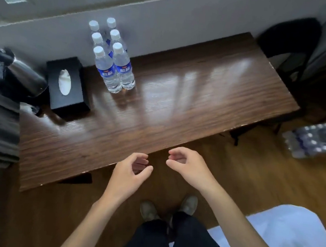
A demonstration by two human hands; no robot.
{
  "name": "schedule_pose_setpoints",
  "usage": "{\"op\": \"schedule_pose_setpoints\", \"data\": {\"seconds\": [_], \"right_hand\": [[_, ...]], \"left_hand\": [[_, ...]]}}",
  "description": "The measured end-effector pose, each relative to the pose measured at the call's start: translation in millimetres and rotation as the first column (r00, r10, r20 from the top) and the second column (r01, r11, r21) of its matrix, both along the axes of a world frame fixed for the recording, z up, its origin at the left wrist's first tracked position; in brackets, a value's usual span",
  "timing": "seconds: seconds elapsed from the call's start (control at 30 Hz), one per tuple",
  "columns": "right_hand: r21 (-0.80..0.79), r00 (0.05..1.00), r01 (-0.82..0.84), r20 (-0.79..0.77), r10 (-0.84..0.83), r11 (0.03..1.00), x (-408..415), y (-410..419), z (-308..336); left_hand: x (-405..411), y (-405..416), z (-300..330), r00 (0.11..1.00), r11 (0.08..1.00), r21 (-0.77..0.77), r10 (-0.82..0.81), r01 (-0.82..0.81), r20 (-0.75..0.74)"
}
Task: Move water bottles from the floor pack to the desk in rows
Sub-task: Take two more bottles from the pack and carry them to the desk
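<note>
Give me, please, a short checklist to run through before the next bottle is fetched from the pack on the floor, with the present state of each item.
1. Both hands free to pick up: ok. The left hand and right hand hang loosely curled and hold nothing.
2. Bottles on desk upright and in rows: ok, six stand in two columns of three by the wall.
3. Free desk surface beside the rows: ok, bare wood to their right.
4. Floor pack located: ok, on the floor off the desk's right end.
5. Pack wrap already opened: cannot tell, it is blurred.
6. Tissue box clear of the rows: ok, apart on their left.
</note>
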State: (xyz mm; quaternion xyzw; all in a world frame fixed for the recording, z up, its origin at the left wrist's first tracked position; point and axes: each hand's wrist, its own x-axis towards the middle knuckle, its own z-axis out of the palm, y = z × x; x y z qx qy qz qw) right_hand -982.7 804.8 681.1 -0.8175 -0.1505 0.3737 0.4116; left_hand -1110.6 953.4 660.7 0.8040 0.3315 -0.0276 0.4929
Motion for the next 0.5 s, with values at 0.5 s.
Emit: {"op": "schedule_pose_setpoints", "data": {"seconds": [0.5], "right_hand": [[-0.09,0.943,0.319,-0.074,-0.326,0.943,-0.7,-212.2,-13.3]], "left_hand": [[60.5,-160.0,1.7,0.925,0.939,-0.016,-0.34,0.342,-0.168]]}}
